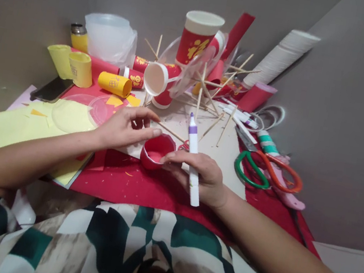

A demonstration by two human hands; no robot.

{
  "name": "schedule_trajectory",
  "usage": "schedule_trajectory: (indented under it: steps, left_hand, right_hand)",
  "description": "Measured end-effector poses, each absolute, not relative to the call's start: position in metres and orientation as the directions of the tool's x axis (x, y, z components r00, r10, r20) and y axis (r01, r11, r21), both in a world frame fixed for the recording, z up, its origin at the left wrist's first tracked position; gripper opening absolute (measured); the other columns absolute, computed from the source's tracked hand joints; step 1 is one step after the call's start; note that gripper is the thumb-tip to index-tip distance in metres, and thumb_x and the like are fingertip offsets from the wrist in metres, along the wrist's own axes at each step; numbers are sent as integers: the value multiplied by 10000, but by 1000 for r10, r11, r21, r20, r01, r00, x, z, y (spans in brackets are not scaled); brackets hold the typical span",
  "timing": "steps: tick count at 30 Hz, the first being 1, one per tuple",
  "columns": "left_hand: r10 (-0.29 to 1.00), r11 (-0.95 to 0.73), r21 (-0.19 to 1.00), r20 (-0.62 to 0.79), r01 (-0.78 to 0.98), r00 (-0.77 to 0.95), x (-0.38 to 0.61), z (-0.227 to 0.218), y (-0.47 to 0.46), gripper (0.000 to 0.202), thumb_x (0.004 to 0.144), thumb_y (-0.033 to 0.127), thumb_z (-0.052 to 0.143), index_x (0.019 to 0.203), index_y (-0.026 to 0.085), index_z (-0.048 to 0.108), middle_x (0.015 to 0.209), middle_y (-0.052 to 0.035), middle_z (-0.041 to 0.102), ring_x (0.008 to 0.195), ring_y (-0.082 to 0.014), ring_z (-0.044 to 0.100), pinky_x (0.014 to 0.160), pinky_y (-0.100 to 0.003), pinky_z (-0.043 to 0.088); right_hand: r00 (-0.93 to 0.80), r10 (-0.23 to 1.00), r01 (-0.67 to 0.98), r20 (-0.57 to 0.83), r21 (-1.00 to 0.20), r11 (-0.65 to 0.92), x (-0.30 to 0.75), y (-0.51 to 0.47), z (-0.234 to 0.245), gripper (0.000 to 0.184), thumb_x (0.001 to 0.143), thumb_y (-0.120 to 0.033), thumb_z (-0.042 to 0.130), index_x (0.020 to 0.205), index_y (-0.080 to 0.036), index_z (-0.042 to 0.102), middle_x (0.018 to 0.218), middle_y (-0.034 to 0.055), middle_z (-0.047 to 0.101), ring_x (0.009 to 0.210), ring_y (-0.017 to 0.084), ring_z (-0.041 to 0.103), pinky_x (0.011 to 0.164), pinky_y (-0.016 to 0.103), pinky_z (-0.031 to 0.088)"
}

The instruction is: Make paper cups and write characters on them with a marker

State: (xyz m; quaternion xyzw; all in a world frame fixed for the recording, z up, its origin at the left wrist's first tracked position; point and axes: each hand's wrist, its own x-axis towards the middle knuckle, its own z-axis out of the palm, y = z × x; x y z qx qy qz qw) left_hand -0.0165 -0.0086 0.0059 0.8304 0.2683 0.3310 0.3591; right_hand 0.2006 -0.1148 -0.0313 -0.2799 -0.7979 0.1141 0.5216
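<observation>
A small red paper cup (152, 160) with a thin pale edge stands at the near side of the board, its opening facing up. My right hand (206, 178) holds an uncapped white marker (194, 173) with a purple tip pointing up and away. The thumb and fingertips of this hand also touch the cup's right rim. Over the cup's far left side hovers my left hand (126, 127), thumb and fingers apart. Whether it touches the rim I cannot tell. A thin wooden stick (173, 131) lies just behind the cup.
Scissors (269, 169) with green and orange handles lie at the right. Behind stands a structure of red-and-white paper cups (191, 47), clear discs and wooden sticks (201, 86). Yellow paper (35, 123), a phone (52, 89) and yellow rolls (114, 84) lie at the left.
</observation>
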Motion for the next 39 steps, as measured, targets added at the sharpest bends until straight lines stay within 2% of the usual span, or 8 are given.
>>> schedule_trajectory:
  steps: [5,9,14,21,26,32,36,39]
  left_hand:
    - [558,-718,643,305,265,772,-9,19,-13,277,826,320,722,1021,134,789,883,-60,752,753,-144,642,647,-242,487]
    - [555,-736,580,222,349,802,1,28,-13,152,831,210,668,840,134,799,724,-38,726,644,-132,613,603,-247,434]
    - [500,-809,446,182,382,847,10,41,-9,168,818,176,641,712,166,771,655,-16,700,595,-127,591,584,-252,389]
    - [515,-820,416,234,394,825,13,44,-6,174,797,168,614,666,178,728,620,0,655,593,-129,578,614,-261,392]
    - [514,-838,336,219,430,829,20,41,-6,168,791,131,618,702,162,757,660,-37,688,617,-154,603,629,-284,416]
    - [559,-823,210,132,527,819,34,42,-12,221,850,154,597,880,128,814,834,-136,772,769,-289,716,697,-394,513]
    - [568,-820,164,127,548,813,43,43,-11,211,878,191,600,898,141,803,855,-136,768,804,-315,729,734,-454,558]
    - [575,-814,172,107,554,811,46,44,-10,187,875,190,605,882,143,786,824,-123,756,801,-302,729,727,-436,554]
  right_hand:
    - [-400,535,388,744,-391,835,201,-118,-26,334,945,-109,668,1234,-277,679,1005,9,825,842,145,801,758,232,650]
    - [-440,514,361,736,-378,852,202,-115,-22,247,958,-110,651,1177,-218,680,1036,54,824,908,146,799,799,220,641]
    - [-443,537,363,717,-404,839,201,-117,-15,249,968,-149,653,1196,-250,674,1037,17,823,894,128,797,810,200,639]
    - [-57,693,507,718,-577,640,209,-109,2,292,956,-218,693,1239,-259,633,1139,36,760,947,156,772,746,255,662]
    - [-179,710,605,681,-493,625,217,-89,4,306,911,-216,729,1202,-224,637,1037,33,762,883,172,770,768,297,649]
    - [-237,743,716,626,-405,569,213,-90,5,294,906,-214,690,1195,-246,645,1046,45,789,852,224,787,683,316,611]
    - [-263,722,781,641,-297,549,214,-89,3,224,922,-203,624,1139,-229,667,1016,62,805,836,268,798,642,335,588]
    - [-286,680,798,675,-225,559,215,-87,2,225,932,-206,595,1145,-231,664,998,54,813,813,264,802,618,322,573]
